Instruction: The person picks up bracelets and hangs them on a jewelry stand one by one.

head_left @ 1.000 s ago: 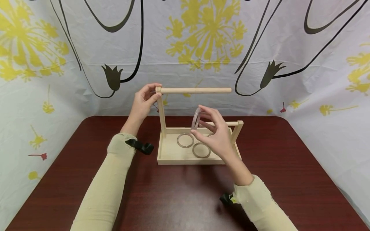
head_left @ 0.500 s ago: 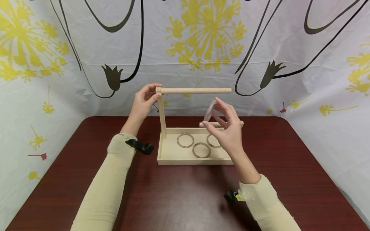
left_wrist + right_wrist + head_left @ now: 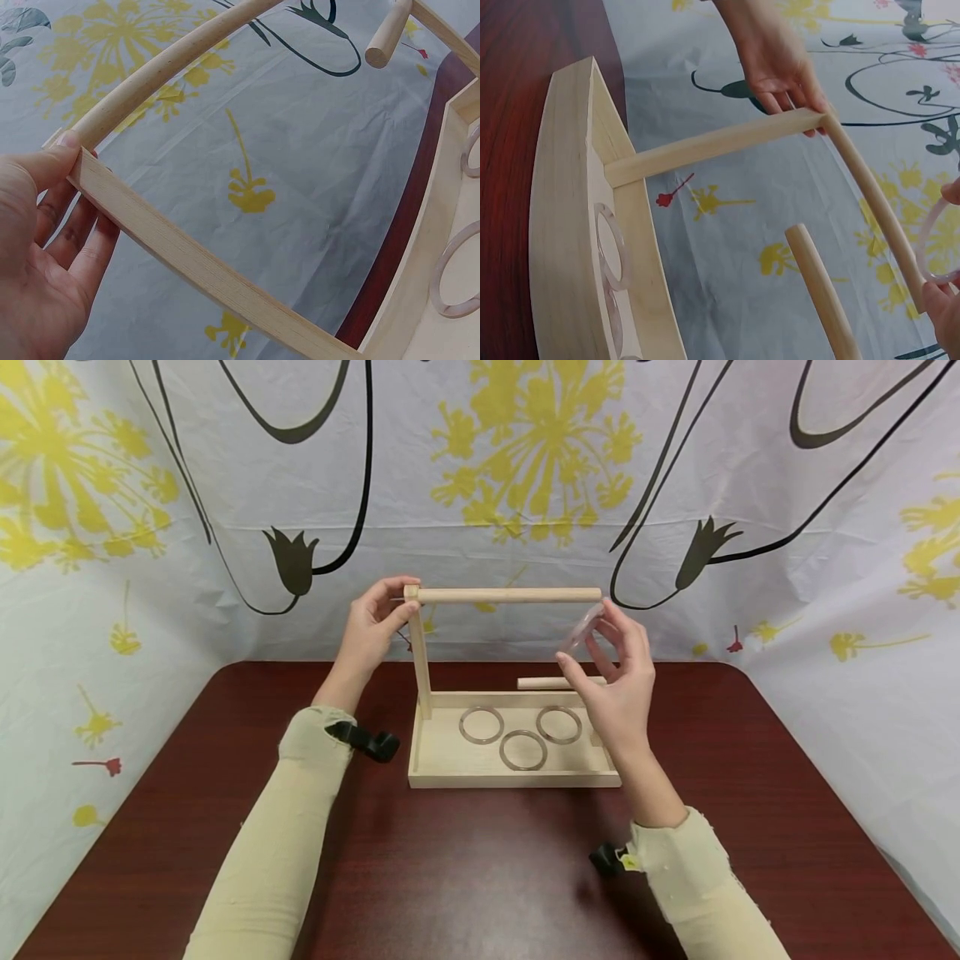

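Note:
In the head view my left hand pinches the top of a wooden stand's tall post, where the upper rod joins it. My right hand holds a pale translucent bangle between thumb and fingertips, tilted, close to that rod's free end. The right wrist view has the bangle beside the rod's end; whether it encircles the rod I cannot tell. Three more bangles lie flat in the stand's tray: one at left, one in front, one at right.
A shorter lower rod juts leftward over the tray, partly behind my right hand, which hides its post. The stand rests on a dark red table. A patterned cloth hangs behind.
My right hand has carried the bangle rightward and upward, from beneath the upper rod's middle to its free end, tilting it more. The left hand has stayed on the post.

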The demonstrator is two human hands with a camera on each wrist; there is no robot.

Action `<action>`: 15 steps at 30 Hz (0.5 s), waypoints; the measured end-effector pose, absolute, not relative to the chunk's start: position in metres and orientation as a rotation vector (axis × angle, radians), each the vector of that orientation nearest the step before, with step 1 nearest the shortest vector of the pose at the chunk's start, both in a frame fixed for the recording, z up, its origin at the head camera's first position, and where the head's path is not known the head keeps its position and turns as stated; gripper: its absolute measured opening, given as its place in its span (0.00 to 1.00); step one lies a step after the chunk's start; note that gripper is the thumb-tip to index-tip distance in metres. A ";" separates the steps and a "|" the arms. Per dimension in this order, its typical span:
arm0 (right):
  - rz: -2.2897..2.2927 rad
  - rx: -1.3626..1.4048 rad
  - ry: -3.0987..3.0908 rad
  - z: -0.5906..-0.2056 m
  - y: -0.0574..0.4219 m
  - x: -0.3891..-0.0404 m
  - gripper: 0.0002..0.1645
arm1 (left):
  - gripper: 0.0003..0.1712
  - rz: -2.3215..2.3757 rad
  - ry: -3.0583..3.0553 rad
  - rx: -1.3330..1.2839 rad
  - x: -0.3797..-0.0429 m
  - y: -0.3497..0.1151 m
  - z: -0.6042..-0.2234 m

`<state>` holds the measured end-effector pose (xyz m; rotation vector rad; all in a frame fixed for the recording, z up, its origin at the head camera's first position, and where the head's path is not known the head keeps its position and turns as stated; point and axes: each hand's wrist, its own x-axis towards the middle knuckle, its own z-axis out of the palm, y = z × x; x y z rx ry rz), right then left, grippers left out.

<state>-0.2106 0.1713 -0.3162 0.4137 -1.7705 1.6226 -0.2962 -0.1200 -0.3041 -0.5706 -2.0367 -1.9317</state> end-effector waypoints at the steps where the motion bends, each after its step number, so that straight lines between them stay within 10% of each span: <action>1: 1.620 0.404 -1.767 -0.316 0.172 -0.211 0.43 | 0.20 -1.931 -2.036 -0.570 -0.296 -0.120 -0.304; 15: 1.638 0.304 -1.707 -0.312 0.180 -0.227 0.44 | 0.21 -1.931 -2.044 -0.566 -0.298 -0.120 -0.305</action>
